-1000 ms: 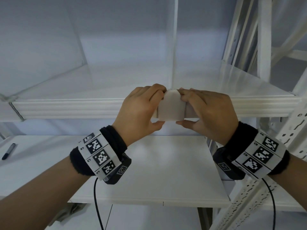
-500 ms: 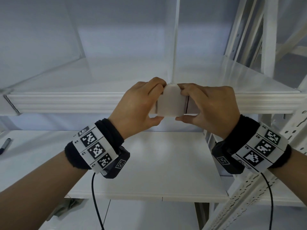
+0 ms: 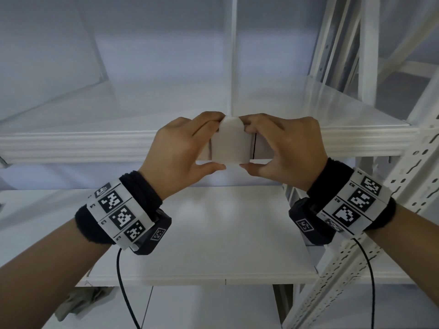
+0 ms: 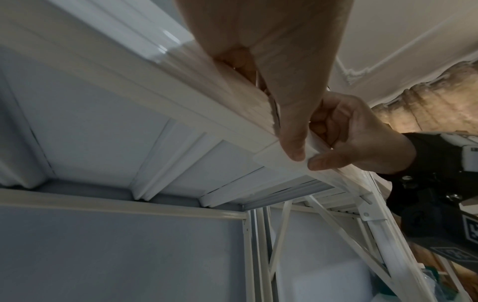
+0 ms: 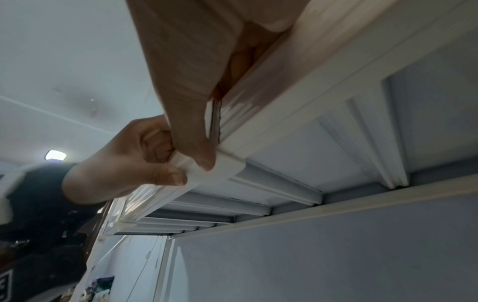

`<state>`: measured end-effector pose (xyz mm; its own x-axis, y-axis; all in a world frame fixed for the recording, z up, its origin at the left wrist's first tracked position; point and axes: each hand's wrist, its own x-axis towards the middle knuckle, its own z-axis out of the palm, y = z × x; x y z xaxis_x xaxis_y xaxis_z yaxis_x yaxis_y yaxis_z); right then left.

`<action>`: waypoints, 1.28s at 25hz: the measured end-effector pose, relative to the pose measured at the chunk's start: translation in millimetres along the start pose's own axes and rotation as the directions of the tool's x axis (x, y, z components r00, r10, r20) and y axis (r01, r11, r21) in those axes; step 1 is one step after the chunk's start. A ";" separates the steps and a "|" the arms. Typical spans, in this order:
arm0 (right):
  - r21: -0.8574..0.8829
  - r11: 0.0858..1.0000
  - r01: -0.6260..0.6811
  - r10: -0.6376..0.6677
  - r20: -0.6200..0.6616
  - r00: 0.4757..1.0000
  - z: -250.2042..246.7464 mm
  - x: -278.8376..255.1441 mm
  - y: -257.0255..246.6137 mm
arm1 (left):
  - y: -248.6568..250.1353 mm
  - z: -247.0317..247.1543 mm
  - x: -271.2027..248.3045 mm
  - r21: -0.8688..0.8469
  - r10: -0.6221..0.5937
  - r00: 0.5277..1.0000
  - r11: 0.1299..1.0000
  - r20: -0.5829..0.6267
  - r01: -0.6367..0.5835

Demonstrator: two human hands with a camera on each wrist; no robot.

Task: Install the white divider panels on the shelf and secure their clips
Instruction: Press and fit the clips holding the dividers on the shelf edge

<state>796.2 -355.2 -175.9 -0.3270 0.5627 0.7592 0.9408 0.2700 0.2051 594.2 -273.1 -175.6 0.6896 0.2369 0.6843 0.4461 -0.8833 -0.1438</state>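
Observation:
A white clip (image 3: 230,143) sits over the front lip of the upper shelf (image 3: 83,143), at the foot of an upright white divider panel (image 3: 233,58). My left hand (image 3: 190,148) pinches the clip's left side, fingers on top and thumb under its lower edge. On the clip's right side my right hand (image 3: 282,148) holds it the same way. From below, in the left wrist view, both thumbs press the clip's underside (image 4: 279,161). The right wrist view shows the clip (image 5: 225,163) hooked under the shelf lip. The clip's rear part is hidden.
Another white divider panel (image 3: 47,43) leans at the far left on the upper shelf. A lower shelf board (image 3: 213,233) lies beneath my hands. A perforated white upright (image 3: 403,186) and diagonal braces stand at the right. A crumpled cloth (image 3: 80,302) lies low left.
Both hands stay on the clip in the same grip. The head view has shifted slightly, and the pen at the far left has left the picture.

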 end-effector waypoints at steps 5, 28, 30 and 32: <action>0.039 0.999 0.004 -0.004 -0.017 1.000 2.4 1.0 1.9 | -2.2 1.2 -1.4 0.015 0.012 0.999 1.000 -0.047 -0.011; 0.061 0.998 -0.001 0.001 -0.005 1.000 -1.1 1.4 3.5 | -1.1 6.7 -0.9 0.065 0.025 0.996 0.998 -0.090 -0.019; 0.061 0.998 -0.011 0.011 -0.003 1.000 -0.9 2.2 2.0 | -0.6 6.0 -0.3 0.070 0.009 0.997 0.998 -0.077 -0.004; 0.059 0.998 -0.008 0.009 -0.008 1.000 -0.4 2.5 1.8 | 0.8 4.0 0.1 0.066 -0.010 0.998 0.998 -0.069 0.014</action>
<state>797.0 -353.6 -173.4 -0.3180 0.5588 0.7659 0.9366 0.3108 0.1621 596.9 -272.1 -178.5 0.6444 0.2170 0.7333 0.4924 -0.8514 -0.1807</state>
